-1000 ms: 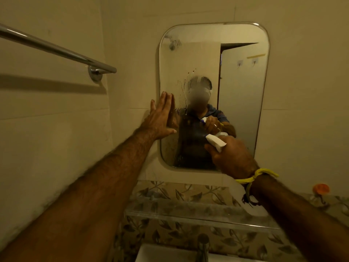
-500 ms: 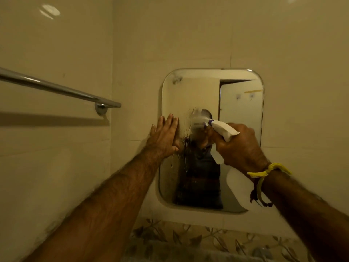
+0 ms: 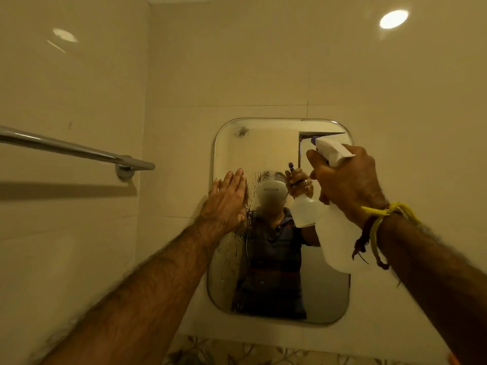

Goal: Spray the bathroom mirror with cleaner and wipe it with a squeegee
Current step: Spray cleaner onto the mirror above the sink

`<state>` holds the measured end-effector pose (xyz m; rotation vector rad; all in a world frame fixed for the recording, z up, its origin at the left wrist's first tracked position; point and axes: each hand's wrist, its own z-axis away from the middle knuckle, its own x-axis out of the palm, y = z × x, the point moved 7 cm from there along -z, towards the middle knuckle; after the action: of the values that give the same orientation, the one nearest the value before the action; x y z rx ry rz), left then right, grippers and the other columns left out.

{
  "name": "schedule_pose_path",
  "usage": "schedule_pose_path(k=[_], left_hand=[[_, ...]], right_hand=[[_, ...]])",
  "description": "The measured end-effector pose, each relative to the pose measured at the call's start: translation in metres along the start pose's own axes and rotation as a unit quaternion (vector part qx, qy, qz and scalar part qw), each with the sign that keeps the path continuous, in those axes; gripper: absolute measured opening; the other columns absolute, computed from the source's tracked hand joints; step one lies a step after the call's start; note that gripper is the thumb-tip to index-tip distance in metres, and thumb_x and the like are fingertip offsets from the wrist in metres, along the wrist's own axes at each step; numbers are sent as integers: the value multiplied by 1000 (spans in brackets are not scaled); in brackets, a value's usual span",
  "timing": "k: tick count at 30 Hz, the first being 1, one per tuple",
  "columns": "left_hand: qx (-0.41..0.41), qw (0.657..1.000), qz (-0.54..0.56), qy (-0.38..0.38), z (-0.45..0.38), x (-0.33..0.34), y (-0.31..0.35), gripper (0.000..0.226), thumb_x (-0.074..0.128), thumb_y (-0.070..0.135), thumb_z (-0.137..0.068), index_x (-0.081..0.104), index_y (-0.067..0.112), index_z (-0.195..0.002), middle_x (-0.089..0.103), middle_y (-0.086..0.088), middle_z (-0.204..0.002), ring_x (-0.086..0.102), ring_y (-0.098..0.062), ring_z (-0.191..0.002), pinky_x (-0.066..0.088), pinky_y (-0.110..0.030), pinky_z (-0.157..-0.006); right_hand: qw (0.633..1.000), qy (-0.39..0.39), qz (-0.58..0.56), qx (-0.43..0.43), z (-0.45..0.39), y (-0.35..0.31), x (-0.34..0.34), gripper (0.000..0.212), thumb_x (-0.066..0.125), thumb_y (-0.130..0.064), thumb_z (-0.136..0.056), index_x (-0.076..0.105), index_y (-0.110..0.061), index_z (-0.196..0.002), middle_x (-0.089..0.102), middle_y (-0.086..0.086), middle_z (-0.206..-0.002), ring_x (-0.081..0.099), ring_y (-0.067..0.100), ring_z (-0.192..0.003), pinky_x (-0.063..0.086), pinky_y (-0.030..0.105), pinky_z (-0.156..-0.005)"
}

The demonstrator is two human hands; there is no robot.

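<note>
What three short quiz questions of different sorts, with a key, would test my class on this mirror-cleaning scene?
1. True or false: the left hand lies flat, fingers straight, on the rounded rectangular wall mirror.
2. Which hand grips the translucent plastic spray bottle with white trigger head?
3. Droplets streak the glass mainly: A) beside the left hand, B) lower right corner.

Key: 1 true; 2 the right hand; 3 A.

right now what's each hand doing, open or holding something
Left hand: open, fingers flat against the mirror, holding nothing.
Right hand: closed around the spray bottle, nozzle toward the mirror.
</note>
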<state>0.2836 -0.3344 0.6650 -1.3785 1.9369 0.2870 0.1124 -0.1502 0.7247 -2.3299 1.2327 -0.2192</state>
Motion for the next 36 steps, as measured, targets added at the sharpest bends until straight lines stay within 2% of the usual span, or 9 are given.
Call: schedule_pose_path(k=[6,14,17,20,23,26,28,31,36], left_hand=[[13,1000,4,16,-5,-5,11,102,65,40,-89,-7,13,-156,-12,-9,-164,-5,-28,-151,8,-47,-123],[25,999,-2,42,-3,6,35,103,65,39,-89,-8,15,-156,-14,-10,-163,-10,-29,-151,6,-48,-123],[9,999,0,50,7,13,40,99,63,39,-90,-6,16,-156,-12,-9,-164,-8,-30,-151,6,-49,-123],[-12,998,19,60,18,20,40,97,63,38,-91,-6,17,-156,-11,-9,-164,-6,-30,-151,8,-49,-122],[2,997,35,61,30,29,46,104,67,39,-87,-8,18,-156,-14,-10,-163,-10,-30,-150,8,-50,-122],[13,999,35,24,45,49,55,116,72,50,-80,-10,21,-156,-18,-9,-163,-13,-31,-150,9,-52,-122],[11,1000,27,-6,54,65,60,125,74,58,-74,-13,22,-155,-21,-9,-162,-14,-32,-149,10,-55,-121],[4,999,24,-26,65,81,62,134,78,60,-68,-17,22,-154,-24,-10,-161,-16,-34,-149,8,-55,-121],[-3,1000,15,-27,69,87,64,139,79,63,-65,-20,21,-153,-26,-11,-160,-19,-35,-148,7,-56,-120]], right_hand=[[1000,11,4,18,9,25,-10,42,64,-38,-88,59,-13,-122,68,12,-93,58,14,-53,39,11,-31],[999,-13,23,21,45,49,-9,37,66,-37,-87,63,-15,-116,60,-2,-76,59,10,-55,42,11,-34],[998,-34,20,41,61,59,-5,43,66,-38,-85,62,-13,-120,62,2,-85,61,13,-62,51,23,-42],[997,-56,34,42,80,68,-1,43,66,-40,-85,64,-11,-117,63,3,-83,66,25,-68,59,35,-57],[995,-75,42,51,97,78,3,41,66,-43,-85,66,-14,-114,68,5,-83,67,27,-69,61,39,-61],[992,-96,50,69,114,90,10,41,66,-42,-85,65,-14,-116,69,3,-86,68,25,-73,61,37,-62],[990,-106,50,75,129,97,15,40,68,-38,-85,65,-13,-116,66,-1,-87,68,23,-75,60,33,-62],[989,-117,56,66,151,104,23,35,70,-38,-84,68,-15,-109,63,-6,-81,65,15,-67,56,23,-55],[978,-166,95,85,183,125,39,28,68,-39,-86,66,-16,-102,63,-2,-77,66,18,-64,60,37,-55]])
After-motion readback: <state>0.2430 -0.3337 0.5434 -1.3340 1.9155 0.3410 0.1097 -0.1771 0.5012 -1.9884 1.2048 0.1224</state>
